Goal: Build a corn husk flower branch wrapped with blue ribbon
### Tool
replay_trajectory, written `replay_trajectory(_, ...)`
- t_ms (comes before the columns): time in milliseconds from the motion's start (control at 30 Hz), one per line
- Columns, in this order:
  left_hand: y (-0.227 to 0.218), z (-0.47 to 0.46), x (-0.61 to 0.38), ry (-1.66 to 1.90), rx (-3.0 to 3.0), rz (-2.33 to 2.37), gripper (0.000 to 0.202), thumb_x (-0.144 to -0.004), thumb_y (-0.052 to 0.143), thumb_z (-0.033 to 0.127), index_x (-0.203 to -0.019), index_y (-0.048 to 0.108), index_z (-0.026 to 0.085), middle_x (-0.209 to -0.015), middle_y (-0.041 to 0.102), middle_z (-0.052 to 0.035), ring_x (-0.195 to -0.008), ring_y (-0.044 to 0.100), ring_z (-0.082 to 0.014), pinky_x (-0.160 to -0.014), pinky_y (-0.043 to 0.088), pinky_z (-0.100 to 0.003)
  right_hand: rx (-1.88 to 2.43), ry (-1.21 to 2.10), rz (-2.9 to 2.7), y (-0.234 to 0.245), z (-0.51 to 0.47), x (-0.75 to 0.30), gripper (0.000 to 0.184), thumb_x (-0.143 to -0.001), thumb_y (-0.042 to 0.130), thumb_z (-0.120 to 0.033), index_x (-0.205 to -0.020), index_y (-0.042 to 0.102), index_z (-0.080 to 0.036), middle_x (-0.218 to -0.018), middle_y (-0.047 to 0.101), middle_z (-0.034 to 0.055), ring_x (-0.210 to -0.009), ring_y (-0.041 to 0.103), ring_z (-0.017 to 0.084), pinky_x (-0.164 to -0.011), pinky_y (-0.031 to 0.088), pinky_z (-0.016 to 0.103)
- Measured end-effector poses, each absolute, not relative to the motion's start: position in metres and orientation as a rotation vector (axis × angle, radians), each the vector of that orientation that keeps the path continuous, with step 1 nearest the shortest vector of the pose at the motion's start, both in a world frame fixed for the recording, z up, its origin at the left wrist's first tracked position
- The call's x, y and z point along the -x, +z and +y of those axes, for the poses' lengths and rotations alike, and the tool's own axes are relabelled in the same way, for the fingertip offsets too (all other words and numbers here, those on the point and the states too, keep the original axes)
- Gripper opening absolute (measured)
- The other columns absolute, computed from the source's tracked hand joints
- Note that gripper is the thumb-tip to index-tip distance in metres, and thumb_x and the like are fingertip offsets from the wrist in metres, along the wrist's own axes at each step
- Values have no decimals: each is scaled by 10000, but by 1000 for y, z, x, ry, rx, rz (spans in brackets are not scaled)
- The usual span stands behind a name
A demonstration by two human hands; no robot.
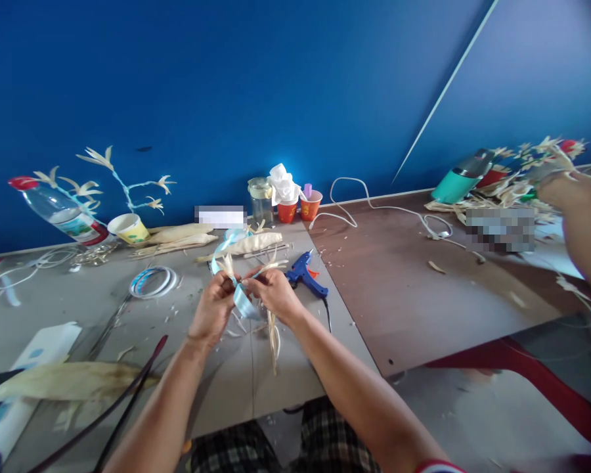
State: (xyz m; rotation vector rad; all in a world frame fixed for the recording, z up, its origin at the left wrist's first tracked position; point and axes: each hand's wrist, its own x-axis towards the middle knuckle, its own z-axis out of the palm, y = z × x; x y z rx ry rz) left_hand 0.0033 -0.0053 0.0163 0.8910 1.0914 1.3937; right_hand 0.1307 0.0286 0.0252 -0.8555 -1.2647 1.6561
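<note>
My left hand [215,303] is closed in a pinch at the base of a pale husk flower [227,265]. Facing it, my right hand [274,294] pinches a thin blue-wrapped flower stem [257,272] with another pale bloom at its tip. Between the hands, a shiny light blue ribbon [245,303] hangs down, and more of it loops behind them. Just right of my right hand lies a blue hot glue gun [305,274]. Narrow dried husk strips [272,341] hang or lie below my right hand. My fingers partly hide where the stems meet.
Behind my hands lie dried husks [253,244]. A ribbon roll [152,282], a paper cup [129,228] with a flower branch, and a tilted plastic bottle [62,213] are at left. Red cups [286,211] stand near the wall. Another person's hand [574,197] is at right, near a green flask [460,179].
</note>
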Motion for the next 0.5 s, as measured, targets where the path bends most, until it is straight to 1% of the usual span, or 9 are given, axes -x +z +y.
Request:
replay_trajectory(100, 11, -3, -3, 1394, -949, 1120, 315, -567, 787, 178, -816, 594, 179, -734, 641, 10, -705, 627, -161, -620, 479, -261, 927, 1525, -1356, 24, 30, -134, 189, -721, 626, -300, -598, 570, -168, -527, 522, -25, -510, 464, 106, -518, 346, 232)
replay_trajectory(233, 8, -2, 0, 1342, -987, 1172, 247, -611, 776, 239, -797, 635, 158, -741, 652, -14, -696, 616, -160, -630, 470, -265, 982, 1396, -1463, 20, 31, -137, 118, -747, 538, -191, -634, 569, -176, -561, 536, -20, -543, 497, 120, -550, 374, 230)
replay_trajectory(300, 7, -3, 3, 1318, -1001, 1188, 228, -639, 765, 278, -790, 649, 153, -751, 655, -28, -703, 619, -170, -660, 484, -287, 969, 1318, -1566, 17, 31, -138, 137, -763, 512, -174, -639, 571, -181, -601, 562, -5, -590, 531, 135, -593, 396, 241)
replay_trajectory(400, 4, -3, 6, 1351, -1025, 1214, 230, -668, 751, 328, -801, 667, 160, -769, 659, -38, -729, 620, -182, -721, 499, -319, 943, 1136, -1695, 15, 30, -138, 133, -783, 520, -181, -672, 592, -181, -712, 606, 24, -723, 568, 162, -692, 410, 258)
replay_trajectory(467, 1, -2, 7, 1384, -1002, 1240, 235, -666, 755, 331, -813, 673, 167, -761, 650, -29, -720, 605, -170, -721, 498, -313, 937, 1084, -1708, 15, 30, -138, 121, -795, 530, -199, -705, 608, -175, -755, 607, 30, -768, 565, 166, -722, 405, 257)
replay_trajectory(500, 0, -1, 7, 1400, -965, 1238, 229, -661, 759, 326, -803, 671, 169, -749, 641, -21, -711, 596, -161, -711, 496, -307, 936, 1094, -1706, 15, 29, -138, 126, -800, 531, -206, -711, 612, -173, -742, 596, 26, -760, 561, 162, -717, 402, 251)
